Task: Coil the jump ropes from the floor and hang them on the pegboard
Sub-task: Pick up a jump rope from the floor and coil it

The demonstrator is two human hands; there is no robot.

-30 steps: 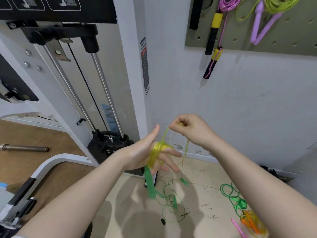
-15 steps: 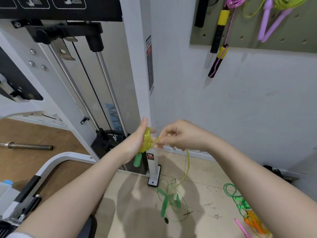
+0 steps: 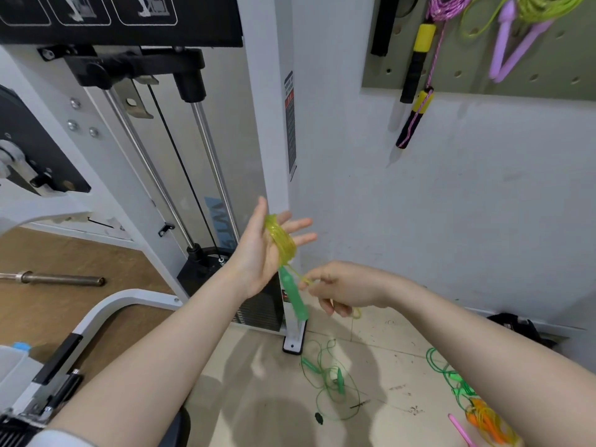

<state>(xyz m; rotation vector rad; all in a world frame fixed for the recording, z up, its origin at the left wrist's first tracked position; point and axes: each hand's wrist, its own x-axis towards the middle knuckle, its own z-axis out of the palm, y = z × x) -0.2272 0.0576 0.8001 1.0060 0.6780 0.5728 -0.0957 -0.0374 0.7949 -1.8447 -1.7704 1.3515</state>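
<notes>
**Yellow rope nearly wound, tail below the coil**

The cable machine (image 3: 193, 156) fills the left; to its right, high on the wall, the pegboard (image 3: 548, 82) already carries coiled ropes. On the floor (image 3: 258, 398) at the machine's foot lie a loose green rope (image 3: 332, 379) and, farther right, a green-and-orange tangle (image 3: 474, 404). In front of the machine's post the left hand (image 3: 261, 253) stands with fingers spread, the yellow rope (image 3: 280, 240) looped around them and its green handle (image 3: 295, 298) hanging down. The right hand (image 3: 342, 290) pinches the free strand just below and right of the coil — the remaining tail seems to drop floorward. The next wrap likely goes upward over the left fingers; nothing blocks it.
</notes>
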